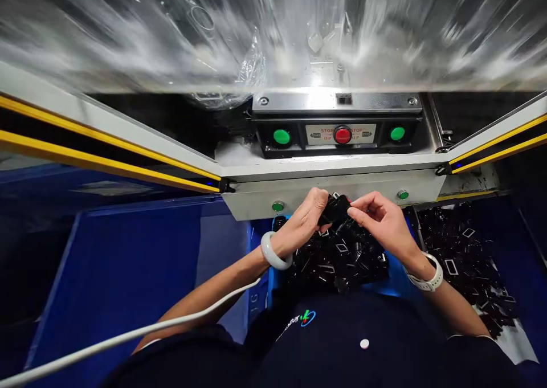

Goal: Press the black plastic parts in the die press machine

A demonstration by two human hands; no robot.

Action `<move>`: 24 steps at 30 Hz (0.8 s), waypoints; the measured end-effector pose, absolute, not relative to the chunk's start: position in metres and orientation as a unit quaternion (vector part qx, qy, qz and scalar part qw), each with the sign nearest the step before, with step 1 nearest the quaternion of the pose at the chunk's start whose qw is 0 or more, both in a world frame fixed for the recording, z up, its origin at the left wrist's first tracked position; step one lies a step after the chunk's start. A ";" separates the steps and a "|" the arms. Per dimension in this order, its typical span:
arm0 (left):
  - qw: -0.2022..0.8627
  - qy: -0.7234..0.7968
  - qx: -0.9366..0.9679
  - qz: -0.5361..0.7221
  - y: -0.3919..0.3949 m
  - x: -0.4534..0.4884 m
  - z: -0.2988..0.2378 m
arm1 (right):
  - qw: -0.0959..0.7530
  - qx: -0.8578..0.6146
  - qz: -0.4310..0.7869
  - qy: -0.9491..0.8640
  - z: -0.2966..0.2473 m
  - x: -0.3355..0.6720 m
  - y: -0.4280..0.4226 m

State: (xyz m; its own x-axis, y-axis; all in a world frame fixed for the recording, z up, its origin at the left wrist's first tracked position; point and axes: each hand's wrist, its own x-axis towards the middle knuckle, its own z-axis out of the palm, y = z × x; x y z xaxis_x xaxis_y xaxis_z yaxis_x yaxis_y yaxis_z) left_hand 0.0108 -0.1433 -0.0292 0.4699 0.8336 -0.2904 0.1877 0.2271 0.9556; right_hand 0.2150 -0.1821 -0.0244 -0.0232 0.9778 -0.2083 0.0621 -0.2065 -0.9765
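Black plastic piece (335,209) gripped between left hand (302,221) and right hand (382,221), above heap of black frames (337,257)

Black part (335,209), small, glossy, pinched between left hand (302,220) and right hand (380,220); exact shape hidden by fingers. Below it, loose heap of black rectangular frames (337,261), tangled, in blue bin (273,257). Second heap (464,257) of like frames lies well apart, to the right.
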 end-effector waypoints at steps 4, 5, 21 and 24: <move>0.640 0.475 0.538 0.273 -0.142 0.017 -0.033 | 0.402 -0.572 0.539 -0.469 -0.030 0.210 -0.181; 0.630 0.475 0.545 0.283 -0.142 0.019 -0.034 | 0.403 -0.578 0.532 -0.469 -0.031 0.210 -0.181; 0.491 0.392 0.546 0.555 0.006 0.027 0.018 | 0.436 -0.584 0.109 -0.676 0.058 0.198 0.057; 0.490 0.409 0.471 0.609 0.055 0.035 0.029 | 0.330 -0.690 0.060 -0.641 0.073 0.181 0.133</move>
